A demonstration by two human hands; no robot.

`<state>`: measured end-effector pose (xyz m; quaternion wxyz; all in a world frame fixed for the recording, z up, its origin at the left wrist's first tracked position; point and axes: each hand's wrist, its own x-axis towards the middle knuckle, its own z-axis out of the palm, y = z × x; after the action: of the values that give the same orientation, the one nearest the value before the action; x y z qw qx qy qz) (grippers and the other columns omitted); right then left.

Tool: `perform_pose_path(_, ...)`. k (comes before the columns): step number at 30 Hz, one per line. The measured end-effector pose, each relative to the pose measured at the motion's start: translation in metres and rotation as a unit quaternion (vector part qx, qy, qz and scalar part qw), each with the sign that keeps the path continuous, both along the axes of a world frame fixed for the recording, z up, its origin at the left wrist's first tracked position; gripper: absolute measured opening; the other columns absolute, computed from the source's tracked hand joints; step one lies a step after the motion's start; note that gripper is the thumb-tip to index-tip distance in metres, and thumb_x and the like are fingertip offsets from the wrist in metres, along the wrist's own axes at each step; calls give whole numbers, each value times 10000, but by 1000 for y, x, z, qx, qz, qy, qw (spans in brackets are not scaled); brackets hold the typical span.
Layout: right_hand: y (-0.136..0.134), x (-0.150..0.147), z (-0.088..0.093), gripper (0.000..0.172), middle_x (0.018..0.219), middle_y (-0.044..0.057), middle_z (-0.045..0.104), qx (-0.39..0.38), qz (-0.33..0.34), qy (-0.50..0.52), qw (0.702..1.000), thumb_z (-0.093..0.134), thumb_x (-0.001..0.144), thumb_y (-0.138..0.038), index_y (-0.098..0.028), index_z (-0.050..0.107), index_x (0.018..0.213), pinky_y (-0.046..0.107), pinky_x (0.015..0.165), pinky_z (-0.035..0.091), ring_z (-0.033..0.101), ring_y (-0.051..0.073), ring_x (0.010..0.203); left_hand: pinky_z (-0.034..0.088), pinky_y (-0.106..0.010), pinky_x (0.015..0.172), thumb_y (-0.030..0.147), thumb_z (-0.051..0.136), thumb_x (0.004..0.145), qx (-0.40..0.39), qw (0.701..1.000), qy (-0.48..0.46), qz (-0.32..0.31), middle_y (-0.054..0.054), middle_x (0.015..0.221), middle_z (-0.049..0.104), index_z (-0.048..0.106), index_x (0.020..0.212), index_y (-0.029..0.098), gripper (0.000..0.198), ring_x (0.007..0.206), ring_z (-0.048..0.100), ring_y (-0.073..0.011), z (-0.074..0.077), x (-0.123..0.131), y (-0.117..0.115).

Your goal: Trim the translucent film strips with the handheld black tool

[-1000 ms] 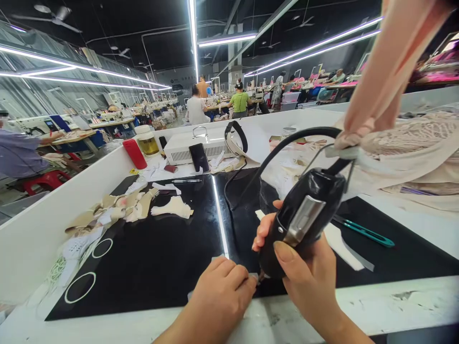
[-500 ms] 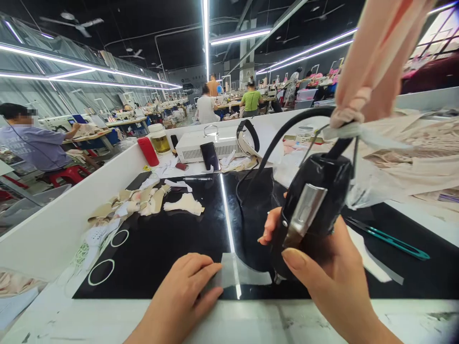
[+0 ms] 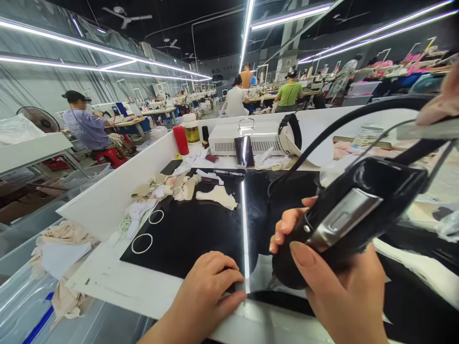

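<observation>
Work position: two hands are present, one left hand (image 3: 211,286) and one right hand (image 3: 346,289), together with one black handheld tool (image 3: 373,200) bearing one metal plate (image 3: 346,220). Bench quantities: one black mat (image 3: 201,234), two white rings (image 3: 132,244), one pen (image 3: 229,173), one phone (image 3: 244,154), one vented white box (image 3: 227,139) fitted with one carrying handle (image 3: 246,120), one red container (image 3: 180,140), one jar of yellow liquid (image 3: 191,132) and one headband (image 3: 295,131). Surrounding area: one worker in a purple shirt (image 3: 86,126) and one in a green shirt (image 3: 289,94); the overlapping fabric scraps (image 3: 184,186) cannot be counted.
</observation>
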<state>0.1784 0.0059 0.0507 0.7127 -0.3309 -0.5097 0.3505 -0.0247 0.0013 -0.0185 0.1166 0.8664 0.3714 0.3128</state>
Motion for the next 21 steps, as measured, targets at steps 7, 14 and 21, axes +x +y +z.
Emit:
perform_pose_path(7, 4, -27, -9, 373, 910, 5, 650, -5, 58, 53, 997, 798, 904, -324, -325, 582, 1209, 325, 580, 608, 658, 183, 717, 554, -360, 921, 181, 789, 904, 3, 1000, -25, 0, -26, 1092, 729, 711, 1061, 224, 180, 1017, 684, -206, -8, -7, -2)
perform_pose_path(14, 4, -33, -12, 389, 918, 3, 640, 4, 75, 62, 995, 775, 925, -329, -322, 556, 1247, 327, 581, 602, 652, 183, 717, 568, -382, 969, 174, 785, 901, -28, 999, -28, 11, -55, 1162, 732, 727, 1095, 228, 209, 1087, 686, -224, -6, -6, -5)
perform_pose_path(21, 3, -35, -13, 380, 917, 3, 641, 6, 77, 62, 995, 780, 922, -312, -317, 565, 1236, 326, 610, 610, 655, 179, 728, 562, -386, 979, 157, 787, 897, -23, 999, -37, 7, -45, 1157, 728, 729, 1068, 227, 193, 1094, 684, -224, -6, -5, -8)
